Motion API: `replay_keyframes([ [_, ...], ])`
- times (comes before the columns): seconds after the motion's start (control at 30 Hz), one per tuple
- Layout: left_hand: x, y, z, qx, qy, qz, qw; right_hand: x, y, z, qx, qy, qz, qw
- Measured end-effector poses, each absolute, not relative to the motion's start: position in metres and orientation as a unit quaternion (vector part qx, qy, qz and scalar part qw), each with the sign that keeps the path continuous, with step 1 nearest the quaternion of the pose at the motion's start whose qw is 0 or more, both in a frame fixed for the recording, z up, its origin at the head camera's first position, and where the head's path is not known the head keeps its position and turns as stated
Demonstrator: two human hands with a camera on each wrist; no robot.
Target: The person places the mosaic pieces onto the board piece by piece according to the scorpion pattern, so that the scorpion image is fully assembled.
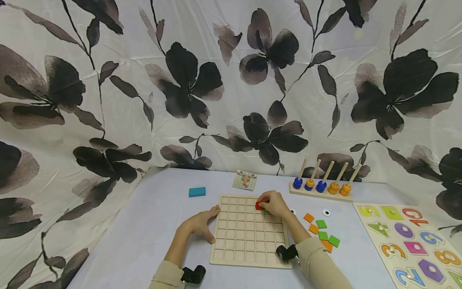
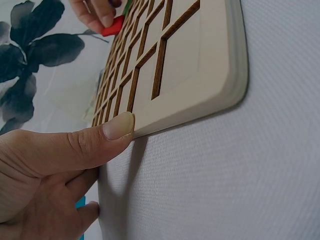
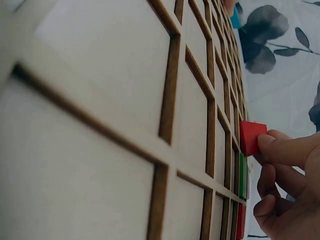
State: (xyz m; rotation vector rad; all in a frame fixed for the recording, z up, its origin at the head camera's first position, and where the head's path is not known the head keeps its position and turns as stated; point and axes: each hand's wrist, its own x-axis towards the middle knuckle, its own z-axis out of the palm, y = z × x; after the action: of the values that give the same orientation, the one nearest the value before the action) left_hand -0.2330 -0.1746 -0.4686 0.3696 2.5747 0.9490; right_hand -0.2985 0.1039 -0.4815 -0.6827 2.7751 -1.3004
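A wooden grid board [image 1: 249, 233] lies on the table. My right hand [image 1: 273, 203] is over its far edge and pinches a red square tile [image 3: 253, 137] between thumb and fingers. The tile is tilted at the top row of cells. Next to it, a green tile [image 3: 243, 175] and another red tile [image 3: 241, 221] sit in the board's row, partly covered by the hand in the head view. My left hand [image 1: 199, 224] is spread at the board's left edge; its thumb [image 2: 117, 127] touches the rim.
Loose orange tiles [image 1: 313, 228] and green tiles [image 1: 323, 236] lie right of the board, near white eye discs [image 1: 326, 212]. Behind are a blue box [image 1: 197, 192], a pattern card [image 1: 245, 180] and a peg stand [image 1: 321, 193]. A number puzzle board [image 1: 393, 251] lies at the right.
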Motion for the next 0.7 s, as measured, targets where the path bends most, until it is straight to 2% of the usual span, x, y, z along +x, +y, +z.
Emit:
replay_keyframes([
  [0.37, -0.2345, -0.1789, -0.4698, 0.147, 0.913, 0.333, 0.185, -0.2938, 0.0997, -0.4778, -0.213, 0.906, -0.366, 0.015],
  [0.7, -0.2337, -0.1762, -0.4679, 0.131, 0.911, 0.344, 0.188, -0.2893, 0.099, -0.4804, -0.251, 0.923, -0.291, -0.011],
])
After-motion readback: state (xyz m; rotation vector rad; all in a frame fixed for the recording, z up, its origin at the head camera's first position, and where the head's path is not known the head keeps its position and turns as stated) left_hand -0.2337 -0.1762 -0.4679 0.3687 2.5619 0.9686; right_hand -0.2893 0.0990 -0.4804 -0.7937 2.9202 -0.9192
